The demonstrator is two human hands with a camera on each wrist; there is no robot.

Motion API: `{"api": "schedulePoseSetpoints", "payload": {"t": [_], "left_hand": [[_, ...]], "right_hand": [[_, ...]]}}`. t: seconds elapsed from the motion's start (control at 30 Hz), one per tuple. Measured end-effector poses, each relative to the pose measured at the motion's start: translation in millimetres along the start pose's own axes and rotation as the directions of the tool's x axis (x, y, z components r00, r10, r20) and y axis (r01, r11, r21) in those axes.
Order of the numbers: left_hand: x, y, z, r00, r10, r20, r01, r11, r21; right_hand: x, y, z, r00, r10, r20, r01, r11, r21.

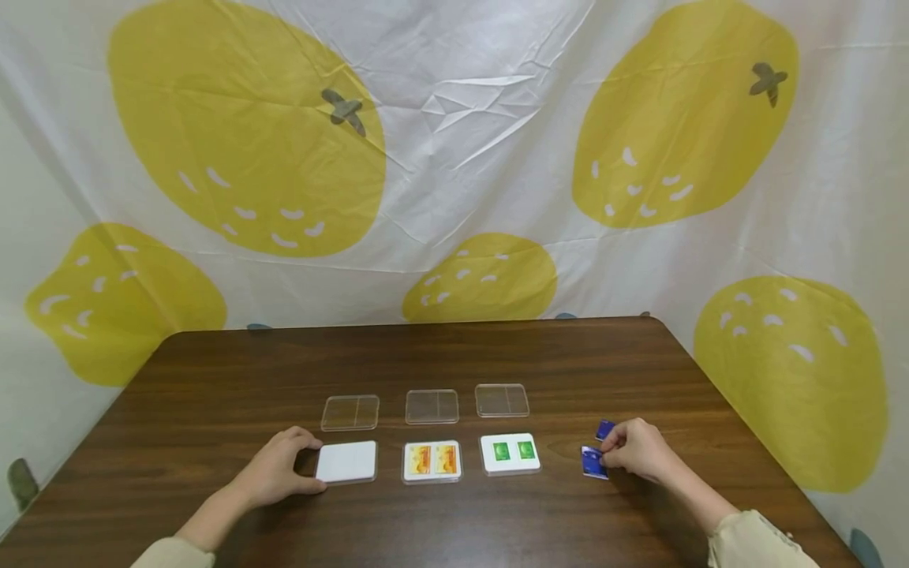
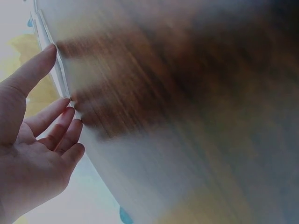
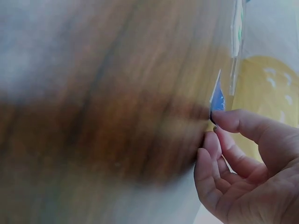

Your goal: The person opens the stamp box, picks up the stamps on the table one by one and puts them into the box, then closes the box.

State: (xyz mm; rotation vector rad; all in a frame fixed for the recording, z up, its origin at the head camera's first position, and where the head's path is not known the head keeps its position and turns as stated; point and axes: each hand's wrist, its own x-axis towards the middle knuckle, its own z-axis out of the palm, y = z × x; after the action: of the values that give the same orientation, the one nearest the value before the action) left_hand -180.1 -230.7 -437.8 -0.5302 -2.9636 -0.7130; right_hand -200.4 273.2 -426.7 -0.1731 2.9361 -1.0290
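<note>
In the head view my left hand [image 1: 277, 469] holds the left end of a shallow clear plastic case with a blank white insert [image 1: 346, 462], thumb at its near corner and fingers at the far one. My right hand [image 1: 639, 450] pinches the corner of a small blue stamp-like picture [image 1: 593, 464] between thumb and forefinger. That picture is tilted up in the right wrist view, its blue face [image 3: 218, 99] above the thumb. Just beyond lies a second blue picture [image 1: 604, 429], partly behind my fingers.
Between my hands sit a case with two orange pictures [image 1: 432, 461] and another with two green ones [image 1: 510, 454]. Behind the cases are three clear lids, the left [image 1: 350, 412], middle [image 1: 432, 406] and right [image 1: 502, 400]. The brown table [image 1: 270, 363] meets a lemon-print curtain [image 1: 476, 173].
</note>
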Motion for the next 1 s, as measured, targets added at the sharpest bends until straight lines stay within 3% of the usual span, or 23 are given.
{"api": "schedulePoseSetpoints", "payload": {"t": [0.33, 0.5, 0.7, 0.87, 1.0], "left_hand": [[0.1, 0.6, -0.4, 1.0, 0.001, 0.006, -0.001, 1.0, -0.006], [0.3, -0.1, -0.2, 1.0, 0.004, 0.002, -0.004, 1.0, -0.002], [-0.1, -0.1, -0.8, 1.0, 0.012, -0.001, -0.012, 1.0, -0.002], [-0.2, 0.2, -1.8, 1.0, 0.007, 0.008, -0.007, 1.0, -0.007], [0.0, 0.5, -2.1, 1.0, 0.003, 0.014, -0.003, 1.0, -0.011]], "right_hand": [[2.5, 3, -4, 0.999, 0.011, 0.046, -0.013, 0.998, 0.059], [7.4, 11, -8, 0.989, -0.051, 0.136, 0.027, 0.984, 0.177], [14.2, 14, -17, 0.952, -0.108, 0.287, 0.013, 0.95, 0.313], [19.1, 11, -25, 0.911, -0.12, 0.395, -0.024, 0.94, 0.34], [22.5, 2, -30, 0.895, -0.11, 0.432, -0.051, 0.937, 0.345]]}}
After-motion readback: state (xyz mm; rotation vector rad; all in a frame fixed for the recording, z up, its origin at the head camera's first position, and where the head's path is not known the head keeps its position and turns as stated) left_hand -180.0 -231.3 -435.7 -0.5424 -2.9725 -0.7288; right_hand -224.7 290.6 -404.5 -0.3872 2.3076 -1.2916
